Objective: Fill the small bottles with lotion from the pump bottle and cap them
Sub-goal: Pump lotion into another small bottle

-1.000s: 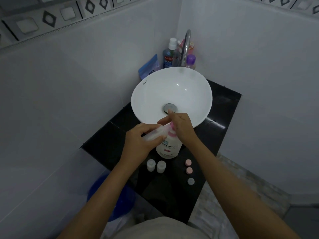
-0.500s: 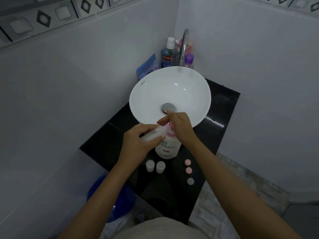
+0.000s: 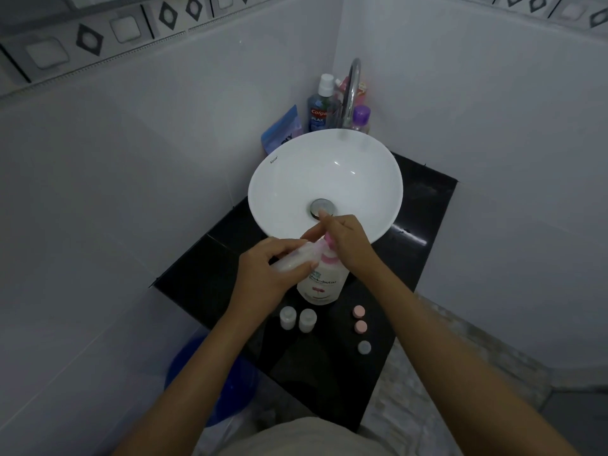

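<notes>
A white pump bottle (image 3: pixel 320 286) with a pink pump head stands on the black counter (image 3: pixel 348 373) in front of the basin. My right hand (image 3: pixel 345 240) lies on top of the pump head. My left hand (image 3: pixel 266 274) holds a small clear bottle (image 3: pixel 296 256) tilted on its side, its mouth at the pump's spout. Two more small bottles (image 3: pixel 297 319) stand uncapped side by side just in front of the pump bottle. To their right lie two pink caps (image 3: pixel 359 319) and one pale cap (image 3: pixel 364 347) in a row.
A white round basin (image 3: pixel 283 179) with a steel drain sits behind the hands, its tap (image 3: pixel 351 90) arching over it. Mouthwash (image 3: pixel 319 110), a purple-capped bottle and a blue pouch crowd the back corner. White tiled walls close in. A blue bucket (image 3: pixel 210 380) stands below left.
Almost nothing has moved. Both hands stay at the pump head with the small bottle held at the spout; only the camera view shifts slightly.
</notes>
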Demonstrator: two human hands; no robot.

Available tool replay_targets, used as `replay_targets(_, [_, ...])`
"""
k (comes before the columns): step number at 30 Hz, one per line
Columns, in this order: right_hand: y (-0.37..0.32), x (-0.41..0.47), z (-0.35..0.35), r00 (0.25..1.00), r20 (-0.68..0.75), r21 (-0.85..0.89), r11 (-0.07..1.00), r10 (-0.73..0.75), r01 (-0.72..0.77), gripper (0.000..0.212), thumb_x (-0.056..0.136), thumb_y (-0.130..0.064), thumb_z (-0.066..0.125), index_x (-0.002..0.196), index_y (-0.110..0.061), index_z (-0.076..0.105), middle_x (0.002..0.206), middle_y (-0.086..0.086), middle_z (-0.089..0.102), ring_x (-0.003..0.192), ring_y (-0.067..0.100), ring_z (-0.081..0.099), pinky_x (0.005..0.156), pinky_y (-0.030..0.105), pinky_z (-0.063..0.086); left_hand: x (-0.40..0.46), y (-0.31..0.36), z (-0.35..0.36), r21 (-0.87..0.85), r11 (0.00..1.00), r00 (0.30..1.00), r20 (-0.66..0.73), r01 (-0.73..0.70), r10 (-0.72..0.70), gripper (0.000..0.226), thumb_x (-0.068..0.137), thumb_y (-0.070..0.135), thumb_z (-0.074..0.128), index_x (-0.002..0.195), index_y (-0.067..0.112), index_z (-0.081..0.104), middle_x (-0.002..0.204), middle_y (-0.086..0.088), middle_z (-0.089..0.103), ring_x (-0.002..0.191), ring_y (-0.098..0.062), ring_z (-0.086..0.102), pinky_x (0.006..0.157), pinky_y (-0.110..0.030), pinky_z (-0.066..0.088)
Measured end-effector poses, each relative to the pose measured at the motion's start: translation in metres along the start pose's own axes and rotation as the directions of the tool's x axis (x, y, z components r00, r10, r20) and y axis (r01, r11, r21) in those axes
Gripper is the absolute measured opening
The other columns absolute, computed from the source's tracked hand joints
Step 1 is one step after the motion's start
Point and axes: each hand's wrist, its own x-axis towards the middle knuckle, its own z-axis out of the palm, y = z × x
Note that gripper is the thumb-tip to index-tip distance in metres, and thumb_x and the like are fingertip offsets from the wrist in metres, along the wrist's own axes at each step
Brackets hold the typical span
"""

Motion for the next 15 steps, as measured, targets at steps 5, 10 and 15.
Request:
replay_targets(5, [0.007,-0.003,0.002,0.999,0.017,-0.042,0.998,0.044,-0.043,0.048,0.102,-0.025,0.036,0.078,-0.007,0.074,0.040,-0.014,0.055,0.049,-0.004,0.052,0.057,0.011,0.043,-0.002,-0.005,0.003,0.006,0.999,0.999,0.017,0.042,-0.042,0.030,0.072,0.017,0.080,0.101,0.019,0.073,0.096,0.005,0.071,0.090,-0.004,0.065,0.073,-0.011,0.050])
replay_targets(10, [-0.006,-0.003,-0.002,0.999,0.023,-0.097,0.994,0.044,-0.041,0.045,0.100,-0.027,0.040,0.081,-0.007,0.076,0.064,-0.007,0.070,0.073,0.005,0.065,0.074,0.017,0.047,-0.001,-0.001,0.001,-0.024,0.999,0.999,0.007,0.048,-0.048,0.030,0.072,0.019,0.081,0.101,0.021,0.073,0.096,0.007,0.071,0.091,-0.004,0.065,0.074,-0.012,0.050])
replay_targets(15, [-0.010,-0.002,-0.001,1.000,-0.014,-0.056,0.998,0.000,-0.001,0.046,0.100,-0.028,0.041,0.073,-0.015,0.075,0.080,0.003,0.073,0.087,0.018,0.067,0.090,0.027,0.048,0.000,0.002,-0.001,-0.014,1.000,1.000,0.003,0.013,-0.013,0.032,0.073,0.021,0.080,0.104,0.016,0.073,0.098,0.005,0.072,0.094,-0.006,0.065,0.076,-0.014,0.051])
